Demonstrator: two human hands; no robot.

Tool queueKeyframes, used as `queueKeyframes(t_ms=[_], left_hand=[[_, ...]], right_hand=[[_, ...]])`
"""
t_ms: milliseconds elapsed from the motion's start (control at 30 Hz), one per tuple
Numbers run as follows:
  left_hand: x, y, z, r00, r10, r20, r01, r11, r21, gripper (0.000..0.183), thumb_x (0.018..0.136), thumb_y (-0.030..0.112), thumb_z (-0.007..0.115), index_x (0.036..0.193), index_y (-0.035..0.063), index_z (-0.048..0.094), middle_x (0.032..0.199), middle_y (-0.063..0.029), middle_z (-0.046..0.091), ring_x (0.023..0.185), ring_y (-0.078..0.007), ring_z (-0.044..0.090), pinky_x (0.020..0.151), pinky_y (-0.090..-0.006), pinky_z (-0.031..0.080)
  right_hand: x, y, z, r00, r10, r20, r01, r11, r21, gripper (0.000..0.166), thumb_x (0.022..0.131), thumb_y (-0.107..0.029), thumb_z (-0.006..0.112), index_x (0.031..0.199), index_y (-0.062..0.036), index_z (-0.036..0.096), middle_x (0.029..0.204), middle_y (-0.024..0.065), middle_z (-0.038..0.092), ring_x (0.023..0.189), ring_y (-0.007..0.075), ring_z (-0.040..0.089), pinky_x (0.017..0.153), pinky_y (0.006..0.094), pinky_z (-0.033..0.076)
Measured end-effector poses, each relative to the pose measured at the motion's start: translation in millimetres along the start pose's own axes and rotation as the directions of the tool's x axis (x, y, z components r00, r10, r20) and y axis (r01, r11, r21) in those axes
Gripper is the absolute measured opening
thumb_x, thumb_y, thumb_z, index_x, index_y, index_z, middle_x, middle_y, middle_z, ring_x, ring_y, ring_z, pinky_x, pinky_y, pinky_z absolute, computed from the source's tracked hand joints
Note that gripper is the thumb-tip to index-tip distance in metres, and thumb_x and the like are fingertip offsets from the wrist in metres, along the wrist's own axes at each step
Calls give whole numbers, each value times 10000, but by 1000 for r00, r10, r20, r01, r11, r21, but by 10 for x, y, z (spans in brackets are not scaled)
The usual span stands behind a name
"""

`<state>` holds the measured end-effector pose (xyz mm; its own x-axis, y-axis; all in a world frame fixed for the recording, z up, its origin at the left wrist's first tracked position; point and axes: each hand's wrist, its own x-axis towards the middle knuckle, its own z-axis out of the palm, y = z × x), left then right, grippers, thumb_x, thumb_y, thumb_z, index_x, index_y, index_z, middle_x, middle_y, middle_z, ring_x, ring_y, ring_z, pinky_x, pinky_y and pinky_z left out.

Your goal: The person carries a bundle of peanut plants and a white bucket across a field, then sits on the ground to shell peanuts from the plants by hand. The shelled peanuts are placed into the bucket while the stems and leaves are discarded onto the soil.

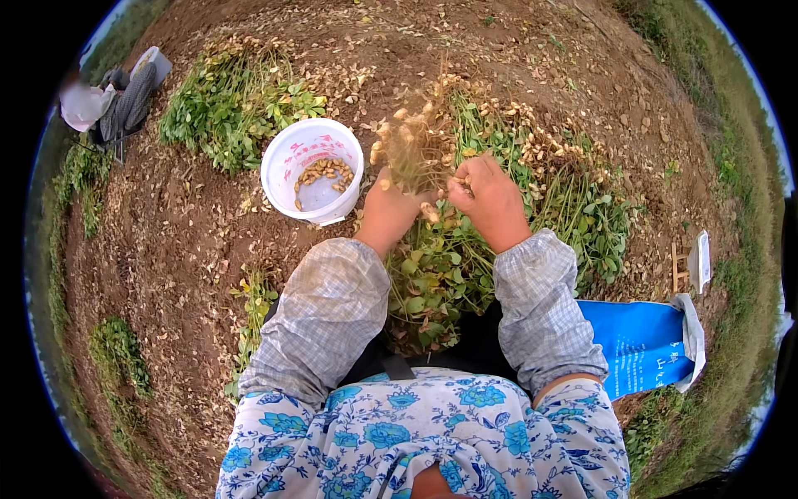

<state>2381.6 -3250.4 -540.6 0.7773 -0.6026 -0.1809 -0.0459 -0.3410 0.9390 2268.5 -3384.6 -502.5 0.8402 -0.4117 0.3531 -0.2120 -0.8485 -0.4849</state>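
My left hand (389, 209) grips the stems of an uprooted peanut plant (419, 146), whose roots and pods point away from me. The root mass is blurred. Its green leaves (430, 280) hang down between my knees. My right hand (489, 199) is at the right side of the roots, with a peanut pod (462, 181) pinched between thumb and fingers. Left of my left hand stands a white plastic bucket (280, 140), tilted in view, with loose peanuts (327, 170) on its bottom and red writing inside.
More peanut plants (580, 193) with pods lie to the right, and another heap (230, 106) lies beyond the bucket. A blue sack (642, 343) and a small wooden stool (679, 267) are at right. A seated person (124, 103) is at far left beside a white bucket (153, 62).
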Motion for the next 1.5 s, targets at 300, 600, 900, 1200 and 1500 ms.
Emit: queueKeyframes(t_ms=[300, 600, 900, 1200, 1500], left_hand=[[-54, -39, 76, 998, 15, 65, -12, 999, -37, 714, 687, 251, 836, 1247, -27, 490, 1145, -177, 633, 1041, -274, 618, 891, -359, 470], [-26, 110, -82, 988, -150, -26, 145, 980, -135, 768, 681, 233, 852, 1216, -130, 437, 1127, -207, 566, 1010, -248, 565, 849, -352, 478], [24, -24, -24, 991, -129, -31, 114, 948, -297, 581, 708, 130, 814, 1152, -85, 506, 969, -119, 636, 806, -178, 612, 701, -329, 512], [-46, 94, -121, 966, -203, 161, 239, 939, -248, 676, 703, 121, 803, 1262, -65, 471, 1184, -160, 605, 1047, -217, 586, 881, -335, 477], [-268, 505, -223, 988, -15, 154, 28, 996, -80, 759, 671, 215, 845, 1274, -55, 474, 1235, -140, 583, 1144, -255, 555, 970, -364, 434]], right_hand=[[178, 157, -54, 881, 427, 201, -376, 375, 847, 123, 875, -141, 626, 872, -60, 533, 768, -4, 565, 626, 87, 523, 510, 254, 444], [72, 184, -347, 809, 349, 472, -440, -173, 881, 156, 927, -190, 619, 1019, -70, 581, 888, 8, 558, 710, 40, 491, 468, 150, 395], [-124, -218, 210, 992, -119, 47, 101, 953, 284, 257, 798, -254, 717, 870, -28, 617, 768, 92, 559, 656, 283, 586, 554, 408, 479], [-209, -744, -178, 924, -366, 107, 342, 919, 195, 162, 735, -165, 713, 755, -101, 566, 703, 72, 513, 590, 254, 564, 514, 351, 470], [237, -1570, -113, 871, -484, -91, 458, 728, 511, 279, 753, -155, 729, 989, -51, 621, 864, 119, 601, 746, 278, 613, 649, 357, 509]])
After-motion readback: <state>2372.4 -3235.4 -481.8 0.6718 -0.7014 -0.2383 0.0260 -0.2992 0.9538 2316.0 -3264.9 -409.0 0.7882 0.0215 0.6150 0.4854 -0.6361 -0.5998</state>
